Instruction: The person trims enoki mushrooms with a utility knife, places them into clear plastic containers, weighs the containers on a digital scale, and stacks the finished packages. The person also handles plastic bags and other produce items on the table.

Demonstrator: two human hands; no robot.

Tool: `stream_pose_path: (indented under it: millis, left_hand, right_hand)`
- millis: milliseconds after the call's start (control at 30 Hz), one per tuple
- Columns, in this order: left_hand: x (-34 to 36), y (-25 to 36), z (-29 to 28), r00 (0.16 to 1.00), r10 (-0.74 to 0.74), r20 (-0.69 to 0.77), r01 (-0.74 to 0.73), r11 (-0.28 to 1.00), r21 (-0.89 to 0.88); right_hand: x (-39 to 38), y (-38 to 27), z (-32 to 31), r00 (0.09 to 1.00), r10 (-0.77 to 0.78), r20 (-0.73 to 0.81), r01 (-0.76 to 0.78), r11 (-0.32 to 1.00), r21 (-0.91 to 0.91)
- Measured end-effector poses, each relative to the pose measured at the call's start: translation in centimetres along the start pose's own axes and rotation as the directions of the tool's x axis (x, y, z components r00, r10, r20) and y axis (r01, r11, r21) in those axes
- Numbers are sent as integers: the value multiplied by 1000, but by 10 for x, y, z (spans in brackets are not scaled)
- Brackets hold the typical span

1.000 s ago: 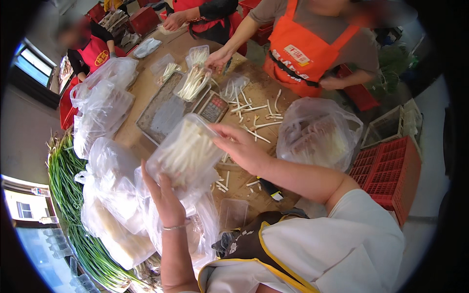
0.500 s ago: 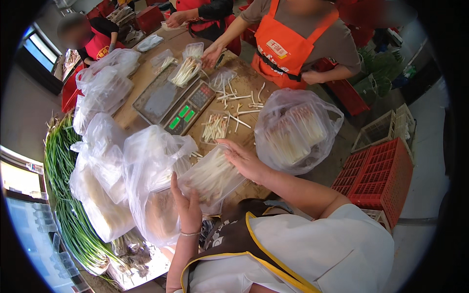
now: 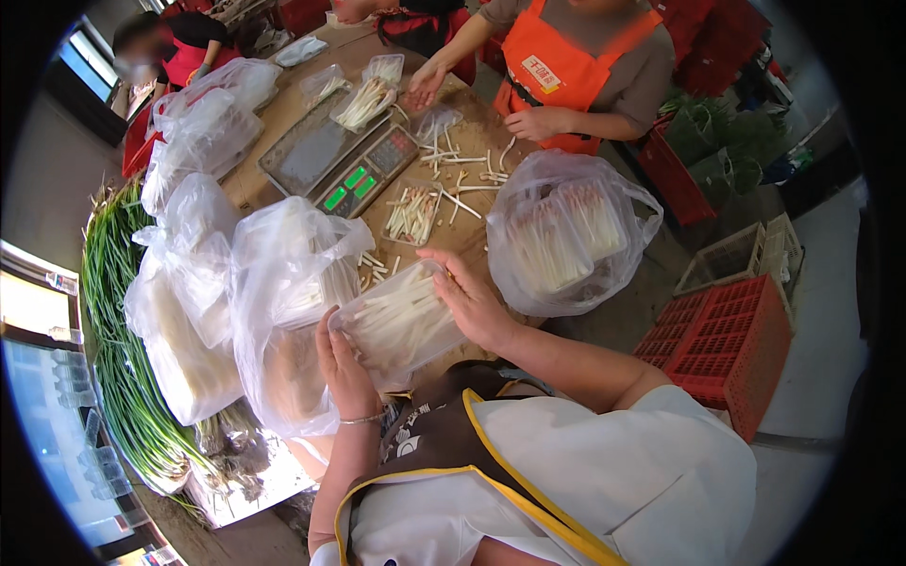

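Between my hands is a clear plastic box (image 3: 401,321) packed with pale white vegetable stalks, tilted above the near edge of the table. My left hand (image 3: 347,375) grips its left end, fingers along the outer side. The opposite end is held by my right hand (image 3: 477,304), with the fingertips over the top rim. Just left of the box stands a translucent plastic bag (image 3: 283,274) holding more packed boxes. To the right, a knotted plastic bag (image 3: 566,241) contains several boxes of stalks. Beyond my hands lies a small open tray (image 3: 412,213) of cut stalks.
A digital scale (image 3: 363,174) sits mid-table, near loose stalk pieces (image 3: 453,174). Long green onions (image 3: 123,349) lie along the left. Red crates (image 3: 717,340) stand on the right. Across the table, a person in an orange apron (image 3: 552,57) reaches toward a filled tray (image 3: 365,104).
My left hand has moved up onto the box's left end, and the box sits more level. The person in orange has brought one hand across the apron. My view has shifted slightly.
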State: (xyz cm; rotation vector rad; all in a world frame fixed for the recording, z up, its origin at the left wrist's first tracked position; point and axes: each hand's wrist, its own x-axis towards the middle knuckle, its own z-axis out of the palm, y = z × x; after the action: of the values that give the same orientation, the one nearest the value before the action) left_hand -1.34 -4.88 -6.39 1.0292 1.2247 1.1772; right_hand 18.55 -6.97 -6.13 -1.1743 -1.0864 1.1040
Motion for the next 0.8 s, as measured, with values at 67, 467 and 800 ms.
stream_pose_path:
  millis: [67,467,800]
  left_hand:
    - [0,-1,-4,999,31,5,-32,999,28]
    - [5,12,-5,989,142,-46,-145,986,-77]
    - [5,53,7,996,29,-87,-33,998,-48]
  right_hand:
    - [0,-9,-3,997,70,37,-71,997,20]
    - [9,-19,1,992,-112,64,109,993,50]
    - [24,-21,7,828,-551,101,559,798,-224]
